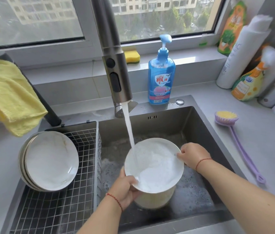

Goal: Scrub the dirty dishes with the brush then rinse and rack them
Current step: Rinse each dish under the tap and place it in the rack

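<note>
The plate [157,166] is gripped by both hands, left hand [125,188] and right hand [194,157], under the stream, the rack [82,157] lying off the left hand (nearer).

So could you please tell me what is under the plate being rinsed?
A pale pot or bowl stands in the sink under the plate, which both hands hold at its rim. The plate covers its opening, so its contents cannot be seen.

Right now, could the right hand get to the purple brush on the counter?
Probably yes, but not freely: the right hand grips the plate rim under the water. The purple brush lies uncovered on the counter to its right, nothing between. It would need to let go first; the left hand also holds the plate.
</note>
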